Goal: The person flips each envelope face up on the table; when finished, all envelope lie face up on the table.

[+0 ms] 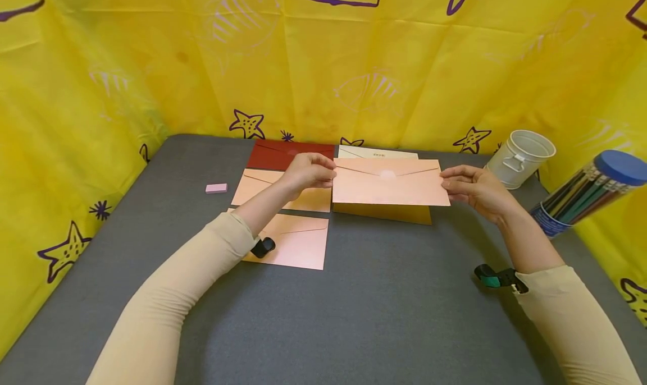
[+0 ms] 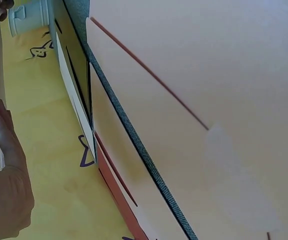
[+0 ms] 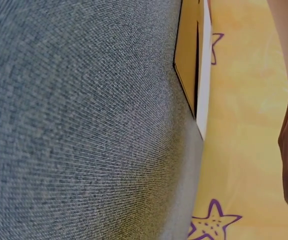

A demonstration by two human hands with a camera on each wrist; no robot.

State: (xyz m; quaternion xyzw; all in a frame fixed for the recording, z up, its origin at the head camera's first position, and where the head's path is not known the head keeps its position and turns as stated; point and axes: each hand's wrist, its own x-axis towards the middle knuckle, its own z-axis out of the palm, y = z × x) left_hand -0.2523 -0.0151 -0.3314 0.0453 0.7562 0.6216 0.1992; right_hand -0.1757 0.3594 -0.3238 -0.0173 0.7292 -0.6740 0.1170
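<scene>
A pale pink envelope (image 1: 386, 193) is held up above the table in the head view, its flap side facing me. My left hand (image 1: 307, 174) pinches its left edge between thumb and fingers. At the opposite edge, my right hand (image 1: 475, 189) pinches it the same way. Below and partly hidden by it lies a gold envelope (image 1: 389, 212), with a cream envelope (image 1: 356, 151) behind. To the left, a column holds a red envelope (image 1: 273, 156), a peach envelope (image 1: 253, 188) and another pink envelope (image 1: 300, 247), partly covered by my left arm.
On the grey table (image 1: 354, 317), a small pink eraser (image 1: 216, 188) lies left of the envelopes. At the right stand a white metal bucket (image 1: 515, 160) and a blue-lidded container of pencils (image 1: 586, 191), close to my right forearm. A yellow patterned curtain (image 1: 313, 65) surrounds the back and sides.
</scene>
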